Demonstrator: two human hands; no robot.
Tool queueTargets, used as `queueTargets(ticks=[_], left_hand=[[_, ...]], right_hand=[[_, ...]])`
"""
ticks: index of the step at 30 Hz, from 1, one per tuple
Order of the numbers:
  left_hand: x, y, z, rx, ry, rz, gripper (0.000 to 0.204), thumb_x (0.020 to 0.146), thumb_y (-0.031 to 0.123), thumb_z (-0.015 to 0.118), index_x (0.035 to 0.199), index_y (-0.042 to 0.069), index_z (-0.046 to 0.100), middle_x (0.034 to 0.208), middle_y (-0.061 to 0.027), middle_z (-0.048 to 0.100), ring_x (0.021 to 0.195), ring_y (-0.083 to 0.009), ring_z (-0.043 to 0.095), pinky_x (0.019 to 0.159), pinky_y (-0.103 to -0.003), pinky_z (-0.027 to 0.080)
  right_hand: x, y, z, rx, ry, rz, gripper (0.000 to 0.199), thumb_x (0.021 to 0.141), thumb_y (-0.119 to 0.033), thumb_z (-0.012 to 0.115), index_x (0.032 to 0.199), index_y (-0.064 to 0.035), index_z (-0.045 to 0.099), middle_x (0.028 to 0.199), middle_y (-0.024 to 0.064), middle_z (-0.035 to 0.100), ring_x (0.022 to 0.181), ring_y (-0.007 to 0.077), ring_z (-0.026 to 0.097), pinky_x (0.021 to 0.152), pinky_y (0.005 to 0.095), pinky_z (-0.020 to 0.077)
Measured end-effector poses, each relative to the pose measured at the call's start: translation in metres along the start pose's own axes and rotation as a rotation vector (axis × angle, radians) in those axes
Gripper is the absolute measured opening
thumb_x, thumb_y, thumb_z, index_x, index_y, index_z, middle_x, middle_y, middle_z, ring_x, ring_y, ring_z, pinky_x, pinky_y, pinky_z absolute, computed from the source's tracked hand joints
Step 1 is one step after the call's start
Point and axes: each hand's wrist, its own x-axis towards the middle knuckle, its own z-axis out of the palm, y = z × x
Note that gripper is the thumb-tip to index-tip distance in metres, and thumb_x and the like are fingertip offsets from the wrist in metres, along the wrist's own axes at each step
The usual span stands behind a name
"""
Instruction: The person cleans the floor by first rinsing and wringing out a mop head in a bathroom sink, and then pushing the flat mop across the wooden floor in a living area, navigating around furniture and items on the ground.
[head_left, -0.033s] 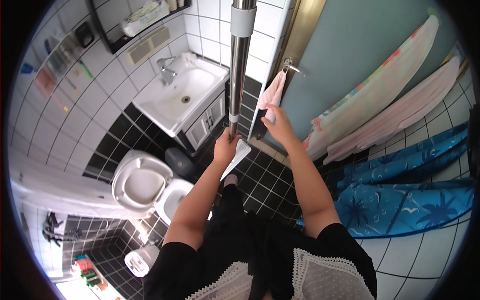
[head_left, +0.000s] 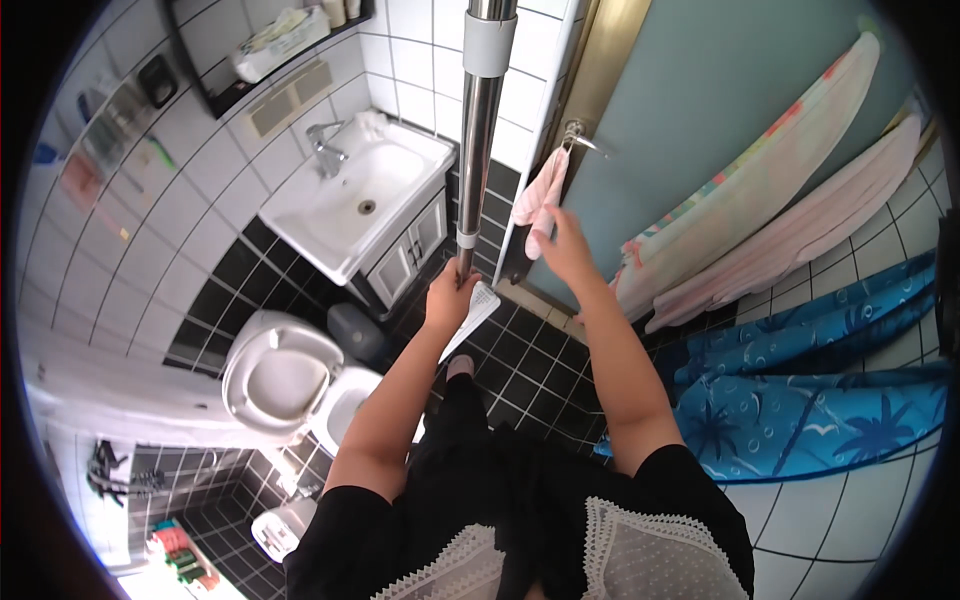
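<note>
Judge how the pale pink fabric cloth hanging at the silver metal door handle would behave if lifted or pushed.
The pale pink fabric cloth is probably floppy: it droops in soft folds. If pushed, it would likely swing rather than tip, since it hangs from its narrow top at the silver metal door handle.

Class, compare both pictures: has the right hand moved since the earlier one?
Yes: judged against the sink, the right hand has shifted slightly rightward in the picture, away from it.
</note>
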Motion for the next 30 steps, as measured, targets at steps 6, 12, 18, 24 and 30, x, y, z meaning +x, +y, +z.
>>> queueTargets(ticks=[6,12,18,24,30], left_hand=[[0.098,-0.023,0.010,-0.093,-0.140,0.046,0.021,0.082,0.018,0.067,0.096,0.007,0.055,0.080,-0.0117,0.064,0.075,-0.0302,0.063,0.066,-0.035,0.048],[0.174,-0.035,0.032,-0.088,-0.219,0.039,0.022,0.081,0.017,0.068,0.097,0.006,0.057,0.079,-0.0107,0.065,0.072,-0.0257,0.064,0.065,-0.033,0.048],[0.205,-0.004,0.040,-0.050,-0.288,0.064,0.019,0.083,0.017,0.066,0.094,0.006,0.056,0.076,-0.0107,0.064,0.070,-0.0246,0.064,0.065,-0.033,0.048],[0.218,0.009,0.040,-0.046,-0.271,0.045,0.018,0.083,0.016,0.065,0.093,0.006,0.055,0.077,-0.0117,0.063,0.074,-0.0273,0.064,0.066,-0.035,0.048],[0.234,-0.005,0.024,0.018,-0.305,0.021,0.020,0.083,0.018,0.066,0.093,0.007,0.055,0.077,-0.0113,0.064,0.072,-0.0275,0.063,0.065,-0.036,0.048]], right_hand=[[0.127,0.063,-0.023,-0.511,0.339,-0.035,0.049,0.074,-0.013,0.066,0.119,-0.0008,0.048,0.113,0.0169,0.053,0.108,0.0353,0.048,0.097,0.0455,0.0351],[0.160,0.115,0.002,-0.607,0.222,0.270,0.066,0.071,-0.017,0.073,0.128,-0.0024,0.042,0.120,0.0179,0.051,0.113,0.0364,0.046,0.097,0.0438,0.0371],[0.153,0.152,0.006,-0.352,0.199,0.351,0.066,0.070,-0.016,0.074,0.124,0.0019,0.041,0.118,0.0225,0.049,0.111,0.0385,0.048,0.095,0.0417,0.0402],[0.129,0.113,0.008,-0.226,0.275,0.363,0.063,0.071,-0.016,0.072,0.123,0.0020,0.042,0.117,0.0228,0.047,0.111,0.0388,0.047,0.095,0.0404,0.0407],[0.101,-0.004,0.013,-0.655,0.493,0.087,0.053,0.071,-0.010,0.067,0.118,-0.0006,0.047,0.120,0.0233,0.046,0.111,0.0353,0.048,0.092,0.0504,0.0390]])
